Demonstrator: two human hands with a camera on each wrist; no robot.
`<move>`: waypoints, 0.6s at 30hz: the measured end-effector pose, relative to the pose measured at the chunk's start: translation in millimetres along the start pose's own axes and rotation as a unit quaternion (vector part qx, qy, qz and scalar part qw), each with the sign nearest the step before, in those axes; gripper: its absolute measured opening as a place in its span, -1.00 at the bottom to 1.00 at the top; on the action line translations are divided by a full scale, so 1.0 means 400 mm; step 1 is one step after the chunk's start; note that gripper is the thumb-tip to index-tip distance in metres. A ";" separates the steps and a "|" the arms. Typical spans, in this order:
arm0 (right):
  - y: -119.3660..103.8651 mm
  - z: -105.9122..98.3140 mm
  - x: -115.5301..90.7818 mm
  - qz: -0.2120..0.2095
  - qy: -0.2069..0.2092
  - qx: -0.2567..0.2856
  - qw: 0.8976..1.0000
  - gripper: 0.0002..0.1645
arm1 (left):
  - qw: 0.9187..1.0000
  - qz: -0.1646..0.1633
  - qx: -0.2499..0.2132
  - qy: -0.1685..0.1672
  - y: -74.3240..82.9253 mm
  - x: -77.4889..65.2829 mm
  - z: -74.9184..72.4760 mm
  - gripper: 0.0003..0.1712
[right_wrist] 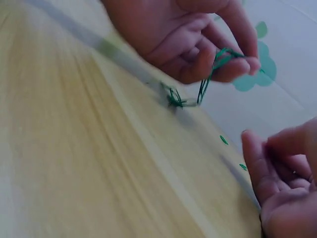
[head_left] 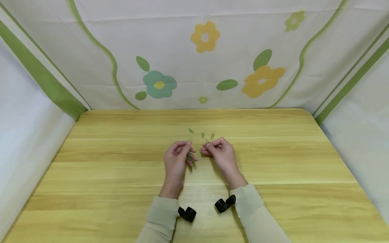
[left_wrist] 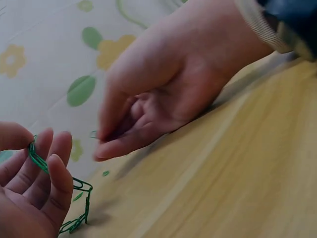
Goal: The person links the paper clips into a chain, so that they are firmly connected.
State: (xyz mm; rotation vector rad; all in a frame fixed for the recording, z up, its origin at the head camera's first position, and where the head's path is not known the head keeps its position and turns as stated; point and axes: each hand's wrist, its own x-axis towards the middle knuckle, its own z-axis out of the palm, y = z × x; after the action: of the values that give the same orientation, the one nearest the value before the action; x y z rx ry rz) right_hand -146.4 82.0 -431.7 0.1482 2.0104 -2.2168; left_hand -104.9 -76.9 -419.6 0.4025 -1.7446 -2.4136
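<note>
My left hand [head_left: 178, 156] pinches the end of a chain of linked green paper clips [right_wrist: 202, 92] between thumb and finger. The chain drapes over the other fingers, and its lower links [left_wrist: 74, 224] hang down by the tabletop. Opposite it, my right hand [head_left: 222, 154] pinches a single paper clip [head_left: 207, 140], whose end sticks out past the fingertips. The two hands are a small gap apart, above the table. Just beyond them lie three loose green paper clips: one clip [head_left: 190, 131] to the left, a middle clip [head_left: 203, 135] and a right clip [head_left: 212, 136].
The wooden table [head_left: 106, 175] reaches back to a white curtain [head_left: 182, 50] printed with flowers. More white cloth hangs on both sides. Black wrist devices [head_left: 187, 214] are at the cuffs of both sleeves.
</note>
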 end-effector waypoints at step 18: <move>-0.009 -0.010 0.001 -0.035 0.004 0.060 0.998 -0.88 | 0.999 -0.015 0.020 -0.024 -0.014 -0.004 0.032 -0.77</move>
State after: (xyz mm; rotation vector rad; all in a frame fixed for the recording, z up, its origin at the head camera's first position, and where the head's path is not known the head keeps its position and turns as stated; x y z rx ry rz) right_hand -147.7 86.2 -428.5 0.1025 1.9148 -2.3839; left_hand -106.9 -62.9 -420.8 0.3797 -1.8228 -2.4315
